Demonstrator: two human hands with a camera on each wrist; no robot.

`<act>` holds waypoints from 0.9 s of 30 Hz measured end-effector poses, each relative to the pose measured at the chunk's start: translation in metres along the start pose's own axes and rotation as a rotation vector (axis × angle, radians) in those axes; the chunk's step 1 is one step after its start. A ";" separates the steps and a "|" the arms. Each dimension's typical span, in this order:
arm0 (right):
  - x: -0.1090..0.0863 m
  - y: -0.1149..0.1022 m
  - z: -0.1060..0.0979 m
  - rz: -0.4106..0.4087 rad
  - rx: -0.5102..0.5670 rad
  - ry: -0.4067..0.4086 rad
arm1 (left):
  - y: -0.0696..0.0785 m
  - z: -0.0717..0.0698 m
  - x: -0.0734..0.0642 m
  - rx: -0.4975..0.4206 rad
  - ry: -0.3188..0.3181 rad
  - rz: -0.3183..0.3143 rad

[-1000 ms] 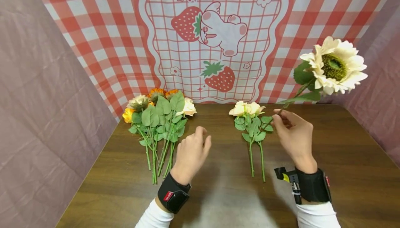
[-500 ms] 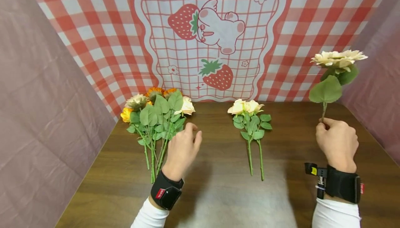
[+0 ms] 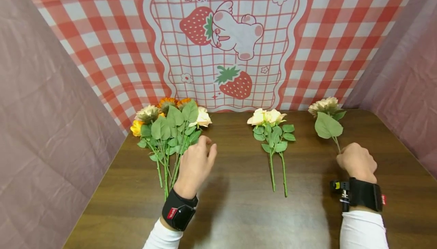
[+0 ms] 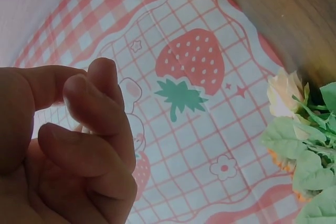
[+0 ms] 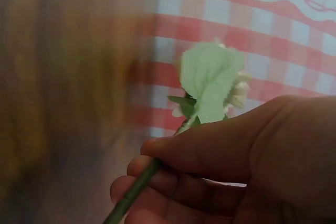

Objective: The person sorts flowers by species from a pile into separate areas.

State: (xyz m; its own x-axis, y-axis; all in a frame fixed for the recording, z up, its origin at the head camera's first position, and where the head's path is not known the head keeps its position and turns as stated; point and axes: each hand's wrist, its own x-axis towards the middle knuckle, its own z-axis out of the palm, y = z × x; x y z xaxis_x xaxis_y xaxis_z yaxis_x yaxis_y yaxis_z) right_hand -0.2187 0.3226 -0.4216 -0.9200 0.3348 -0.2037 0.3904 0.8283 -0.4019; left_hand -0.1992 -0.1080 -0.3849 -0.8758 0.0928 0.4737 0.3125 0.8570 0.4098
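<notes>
My right hand (image 3: 356,162) pinches the green stem (image 5: 137,190) of a cream sunflower (image 3: 324,107) between thumb and fingers, low over the right side of the table. Its head points away from me, and in the right wrist view a broad leaf (image 5: 210,77) covers most of the petals. My left hand (image 3: 195,163) hovers beside the mixed flower bunch (image 3: 170,127) with loosely bent fingers and holds nothing. From the left wrist view, its fingertips (image 4: 79,95) have only air between them. Two cream roses (image 3: 266,117) lie side by side mid-table.
The bunch at the left holds orange and yellow flowers, a cream flower and a pale rose (image 3: 203,117), stems toward me. A red-and-white checked cloth (image 3: 235,44) hangs behind the brown wooden table (image 3: 252,218). Pinkish drapes (image 3: 51,108) stand at both sides.
The right hand has carried the sunflower rightward from above the roses, then lowered it toward the table with its head tipped away. The left hand has drifted slightly left, still holding nothing.
</notes>
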 end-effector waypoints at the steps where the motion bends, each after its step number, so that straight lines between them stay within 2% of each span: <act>1: 0.002 0.000 0.002 0.005 -0.003 -0.012 | 0.000 0.000 0.000 0.003 0.003 -0.001; 9: 0.010 0.006 0.016 0.010 -0.022 -0.036 | -0.001 -0.001 0.000 0.004 -0.007 -0.007; 20: 0.006 0.005 0.012 -0.021 -0.009 -0.070 | -0.008 -0.005 0.002 0.028 -0.021 -0.042; 24: 0.005 0.004 0.010 -0.029 -0.010 -0.094 | -0.013 -0.007 0.004 0.031 -0.043 -0.065; 27: 0.003 0.004 0.009 -0.026 -0.004 -0.105 | -0.023 -0.010 0.007 0.050 -0.068 -0.109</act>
State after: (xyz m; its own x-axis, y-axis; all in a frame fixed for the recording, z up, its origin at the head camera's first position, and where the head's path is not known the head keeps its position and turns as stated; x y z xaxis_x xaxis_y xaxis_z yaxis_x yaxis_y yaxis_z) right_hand -0.2191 0.3229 -0.4315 -0.9210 0.2647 -0.2859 0.3664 0.8380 -0.4044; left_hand -0.2087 -0.1320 -0.3833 -0.9270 0.0309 0.3738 0.1973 0.8878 0.4158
